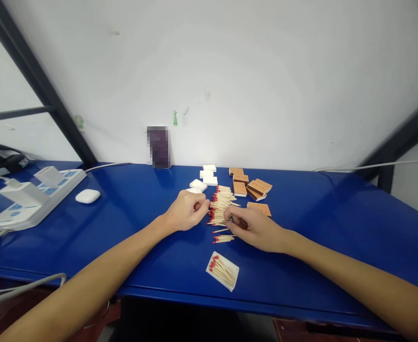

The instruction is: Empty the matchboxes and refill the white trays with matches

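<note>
A pile of red-headed wooden matches (220,207) lies on the blue table, heads mostly to the left. My left hand (186,211) is closed, its thumb and curled fingers at the red heads on the pile's left side. On the opposite side, my right hand (254,229) pinches thumb and forefinger together by the bare match ends. Whatever either hand grips is hidden by the fingers. Several loose matches (223,239) lie just below the pile. Closer to me, a white matchbox tray (232,284) holds several matches, tilted slightly on the table.
Several white inner trays (209,175) sit behind my left hand. Orange-brown matchbox sleeves (240,188) lie behind my right hand, some stacked. A phone-like dark rectangle (159,147) leans on the wall. At left are a white case (88,195) and a power strip (41,211) with cables.
</note>
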A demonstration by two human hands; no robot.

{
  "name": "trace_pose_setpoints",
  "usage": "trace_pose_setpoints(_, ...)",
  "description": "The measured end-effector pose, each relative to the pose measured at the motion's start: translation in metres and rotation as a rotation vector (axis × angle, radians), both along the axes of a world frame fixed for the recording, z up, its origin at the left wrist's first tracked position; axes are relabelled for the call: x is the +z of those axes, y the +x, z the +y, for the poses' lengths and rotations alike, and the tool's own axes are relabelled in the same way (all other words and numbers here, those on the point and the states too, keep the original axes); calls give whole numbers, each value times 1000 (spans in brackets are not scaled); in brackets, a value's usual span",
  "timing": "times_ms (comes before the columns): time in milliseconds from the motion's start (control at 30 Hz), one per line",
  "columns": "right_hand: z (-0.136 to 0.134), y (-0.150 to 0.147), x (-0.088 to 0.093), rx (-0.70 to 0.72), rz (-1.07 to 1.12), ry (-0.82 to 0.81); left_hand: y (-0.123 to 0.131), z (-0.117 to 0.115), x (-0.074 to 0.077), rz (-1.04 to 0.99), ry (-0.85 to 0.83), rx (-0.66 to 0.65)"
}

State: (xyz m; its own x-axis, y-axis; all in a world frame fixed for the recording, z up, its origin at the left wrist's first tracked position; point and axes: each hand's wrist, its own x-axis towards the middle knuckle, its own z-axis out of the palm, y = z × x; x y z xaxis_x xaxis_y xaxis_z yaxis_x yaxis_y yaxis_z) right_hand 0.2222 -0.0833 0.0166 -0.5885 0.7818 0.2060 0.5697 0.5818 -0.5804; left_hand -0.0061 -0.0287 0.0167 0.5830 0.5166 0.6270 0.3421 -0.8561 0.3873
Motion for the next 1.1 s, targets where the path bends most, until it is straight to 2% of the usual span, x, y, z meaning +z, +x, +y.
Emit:
trace_pose_setpoints(133, -4, 3, -6, 7, 19, 57, 2, -2, 0, -45, 16, -9)
trace_pose_setpoints(300, -5, 2, -8, 45, 15, 113, -1, 0, 10, -69, 14, 20)
trace_pose_setpoints(367, -5, 1, -8, 42, 6, 127, 0, 2, 12, -164, -121, 34)
trace_pose_setpoints(500, -4, 0, -8, 46, -3, 136, 5, 7, 15, -521, -743, -72)
trace_pose_setpoints(533, -4, 0, -8, 46, -1, 139, 5, 8, 15, -563, -847, -100)
trace_pose_setpoints(633, -4, 1, -8, 48, -2, 141, 4, 8, 20, -585, -1018, -195)
trace_pose_setpoints(733, -5, 1, -8, 49, -8, 136, 0, 5, 28, -648, -1233, -390)
trace_pose_setpoints(800, -5, 2, -9, 54, -7, 129, -2, 2, 33, -652, -1324, -495)
trace_pose_setpoints(900, -5, 2, -9, 58, -1, 125, -3, 0, 35, -611, -1366, -575)
trace_pose_setpoints(1100, -5, 1, -7, 70, -13, 146, -7, 3, 29, -536, -1398, -561)
